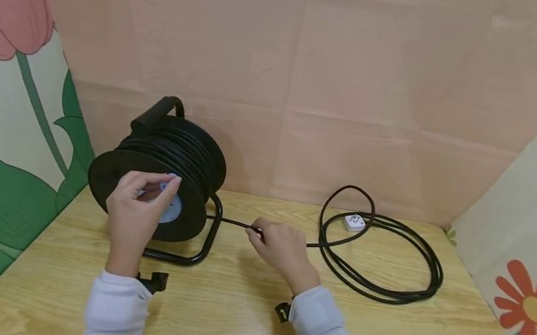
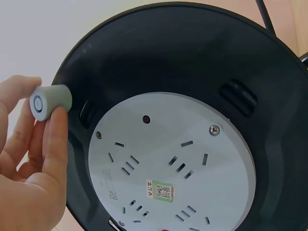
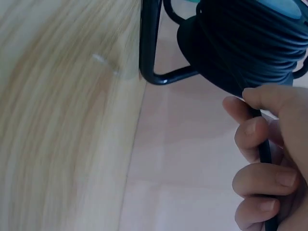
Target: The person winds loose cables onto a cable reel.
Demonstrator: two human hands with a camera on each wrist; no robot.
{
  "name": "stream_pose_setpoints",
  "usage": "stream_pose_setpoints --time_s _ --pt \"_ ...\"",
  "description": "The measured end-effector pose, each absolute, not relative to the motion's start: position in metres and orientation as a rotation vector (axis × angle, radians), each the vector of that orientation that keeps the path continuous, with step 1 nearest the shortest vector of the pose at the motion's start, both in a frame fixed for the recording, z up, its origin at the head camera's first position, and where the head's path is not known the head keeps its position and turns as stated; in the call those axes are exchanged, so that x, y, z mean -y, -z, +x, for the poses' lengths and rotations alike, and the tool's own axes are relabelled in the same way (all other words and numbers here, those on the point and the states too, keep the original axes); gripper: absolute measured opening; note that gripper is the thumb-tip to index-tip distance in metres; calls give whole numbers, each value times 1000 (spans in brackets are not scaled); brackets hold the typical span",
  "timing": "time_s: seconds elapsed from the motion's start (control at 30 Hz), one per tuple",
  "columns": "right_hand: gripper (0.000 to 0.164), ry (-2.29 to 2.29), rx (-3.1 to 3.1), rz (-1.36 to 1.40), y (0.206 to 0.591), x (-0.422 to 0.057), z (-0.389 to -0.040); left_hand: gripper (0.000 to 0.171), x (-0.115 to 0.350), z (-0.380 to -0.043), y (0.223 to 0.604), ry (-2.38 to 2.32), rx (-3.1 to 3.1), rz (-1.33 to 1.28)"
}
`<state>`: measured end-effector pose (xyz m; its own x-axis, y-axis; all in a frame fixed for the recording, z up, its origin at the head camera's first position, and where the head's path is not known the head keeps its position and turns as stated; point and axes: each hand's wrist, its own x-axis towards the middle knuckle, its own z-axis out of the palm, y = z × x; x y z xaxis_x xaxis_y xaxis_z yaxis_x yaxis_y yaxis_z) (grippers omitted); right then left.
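On the left of the table stands a black cable reel [image 1: 193,226], wound with black cable and fitted with a pale round socket panel [image 2: 168,144]. My left hand [image 1: 133,215] is at the reel's front face, its thumb and fingers pinching a small grey knob [image 2: 53,100] near the rim. To the right of the reel, my right hand [image 1: 283,248] grips the black cable [image 3: 264,153], fingers curled round it. The cable runs from the reel through this hand to loose loops [image 1: 435,275] on the table. Fingers mostly hide the knob in the head view.
A white plug [image 1: 354,223] lies among the loops near the back edge of the wooden table [image 1: 221,315]. The reel's tubular stand [image 1: 209,241] rests on the tabletop. A pink backdrop [image 1: 290,75] rises behind, with flower-printed panels at both sides.
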<state>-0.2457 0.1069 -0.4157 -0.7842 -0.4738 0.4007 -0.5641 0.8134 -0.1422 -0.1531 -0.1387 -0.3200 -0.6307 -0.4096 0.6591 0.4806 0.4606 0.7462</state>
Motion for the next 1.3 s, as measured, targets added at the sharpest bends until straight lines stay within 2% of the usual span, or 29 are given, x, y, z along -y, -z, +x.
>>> stream_pose_setpoints --time_s 0.3,0.97,1.3 --pt "20 -372 2630 808 418 -97 -242 13 150 -171 342 1299 1916 -107" --pt "20 -311 2664 805 421 -79 -236 40 152 -166 340 1346 2302 16" --pt "18 -291 2633 819 423 -76 -236 45 153 -163 338 1404 2398 63"
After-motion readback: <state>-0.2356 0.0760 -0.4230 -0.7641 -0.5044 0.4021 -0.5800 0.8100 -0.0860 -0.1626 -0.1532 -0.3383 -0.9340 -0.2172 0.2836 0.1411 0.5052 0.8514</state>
